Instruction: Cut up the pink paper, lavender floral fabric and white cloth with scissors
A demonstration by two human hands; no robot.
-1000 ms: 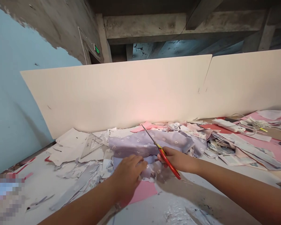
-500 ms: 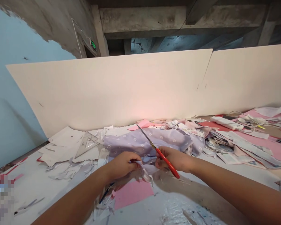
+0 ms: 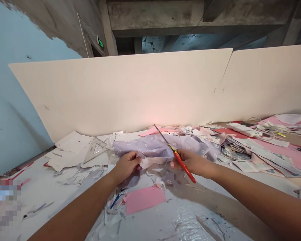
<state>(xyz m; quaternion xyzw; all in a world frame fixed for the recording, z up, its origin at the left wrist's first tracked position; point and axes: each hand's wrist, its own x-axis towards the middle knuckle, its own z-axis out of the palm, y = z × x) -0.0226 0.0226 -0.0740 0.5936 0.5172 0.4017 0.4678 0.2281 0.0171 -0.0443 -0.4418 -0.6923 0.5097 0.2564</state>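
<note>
A lilac cloth with small white flowers (image 3: 155, 145) lies crumpled across the middle of the table. My left hand (image 3: 126, 165) is closed, pinching the cloth's near left edge and lifting it a little. My right hand (image 3: 190, 161) grips red-handled scissors (image 3: 174, 153) whose closed blades point up and away over the cloth. Loose cloth and paper scraps (image 3: 163, 175) lie between my hands.
A pink sheet (image 3: 144, 199) lies near the front. White paper offcuts (image 3: 72, 152) and a clear set square (image 3: 95, 149) lie at the left. Printed papers (image 3: 251, 157), a white power strip (image 3: 244, 130) and cables lie at the right. A cream board (image 3: 140, 90) stands behind.
My left hand went from lying flat on the cloth to pinching its edge, and moved left and back. The right hand with the scissors shifted slightly right.
</note>
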